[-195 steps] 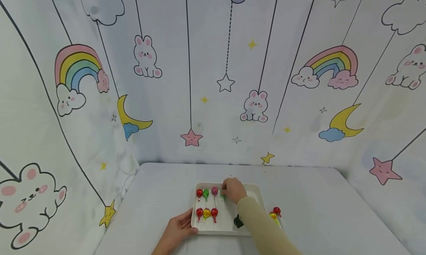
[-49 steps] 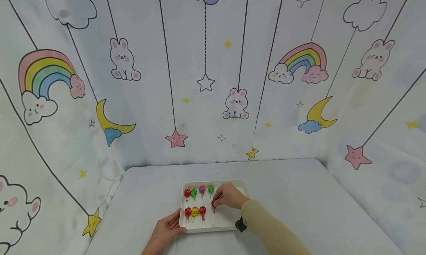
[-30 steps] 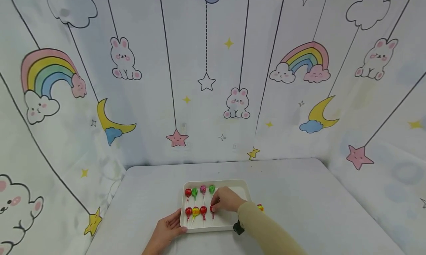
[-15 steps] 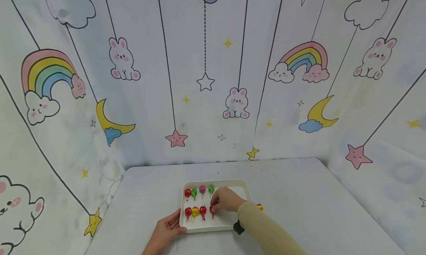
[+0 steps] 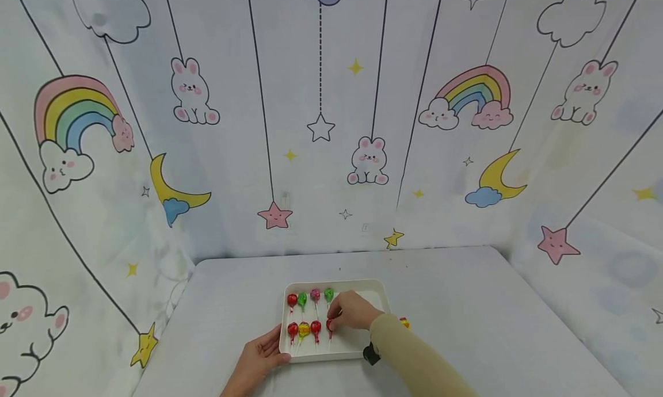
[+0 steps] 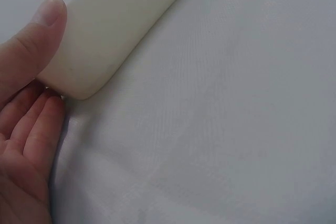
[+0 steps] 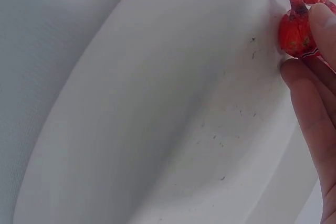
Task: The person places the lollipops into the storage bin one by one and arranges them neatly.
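A shallow white tray holds wrapped lollipops in two rows. In the back row are a red lollipop, a green one, a pink lollipop and another green one. The front row has a red one, a yellow lollipop and more red. My right hand pinches the rightmost front red lollipop by its head; the right wrist view shows this red lollipop between thumb and fingers, close to the tray floor. My left hand grips the tray's front left corner, thumb on its wall.
A yellow-wrapped lollipop lies on the white-covered table right of the tray, partly behind the right sleeve. A black object sits at the right wrist. A patterned cloth wall rises behind the table.
Earlier my right hand was at the green lollipop in the back row. It then brought a red lollipop to the front row and lowered it. Hardly anything moved in the last second.
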Tool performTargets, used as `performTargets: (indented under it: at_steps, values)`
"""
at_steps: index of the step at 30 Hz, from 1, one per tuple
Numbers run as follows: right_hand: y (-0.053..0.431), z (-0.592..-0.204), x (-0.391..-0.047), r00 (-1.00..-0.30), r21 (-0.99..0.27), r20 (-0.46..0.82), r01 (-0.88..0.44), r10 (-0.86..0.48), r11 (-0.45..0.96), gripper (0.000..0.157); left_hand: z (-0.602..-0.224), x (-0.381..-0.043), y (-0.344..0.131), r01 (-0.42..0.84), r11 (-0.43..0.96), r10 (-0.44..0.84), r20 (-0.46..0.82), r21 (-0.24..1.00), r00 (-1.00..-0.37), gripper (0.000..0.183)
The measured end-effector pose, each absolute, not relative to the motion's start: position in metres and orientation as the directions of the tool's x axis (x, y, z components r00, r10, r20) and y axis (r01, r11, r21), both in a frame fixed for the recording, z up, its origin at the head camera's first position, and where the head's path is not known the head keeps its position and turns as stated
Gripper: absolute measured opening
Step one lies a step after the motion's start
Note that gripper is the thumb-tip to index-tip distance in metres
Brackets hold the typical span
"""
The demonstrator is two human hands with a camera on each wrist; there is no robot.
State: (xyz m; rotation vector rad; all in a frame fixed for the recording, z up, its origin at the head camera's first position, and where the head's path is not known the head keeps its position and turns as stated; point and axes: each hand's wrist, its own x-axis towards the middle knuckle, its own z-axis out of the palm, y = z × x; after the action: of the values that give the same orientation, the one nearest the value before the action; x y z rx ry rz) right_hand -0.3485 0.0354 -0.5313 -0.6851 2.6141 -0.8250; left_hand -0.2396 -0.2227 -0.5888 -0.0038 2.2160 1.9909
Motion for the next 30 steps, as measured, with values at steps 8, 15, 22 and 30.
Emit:
performTargets:
  at_steps: [8,15,22,30]
  values:
    - [0.04,-0.532,-0.35,-0.84,-0.593,-0.131,-0.359,-0.526,0.721,0.01,-0.587,-0.241,-0.219,-0.117,0.122,0.106,-0.131,0.986,-0.986,0.088]
    - [0.046,-0.524,-0.35,-0.844,-0.591,-0.121,-0.361,-0.522,0.721,0.011,-0.594,-0.244,-0.22,-0.13,0.128,0.105,-0.144,0.983,-0.984,0.088]
    - [0.072,-0.51,-0.356,-0.843,-0.63,-0.074,-0.375,-0.533,0.68,0.019,-0.594,-0.245,-0.221,-0.138,0.138,0.098,-0.152,0.981,-0.984,0.089]
    - [0.13,-0.483,-0.368,-0.896,-0.687,-0.023,-0.308,-0.444,0.658,0.022,-0.594,-0.246,-0.223,-0.157,0.15,0.092,-0.172,0.976,-0.981,0.091]
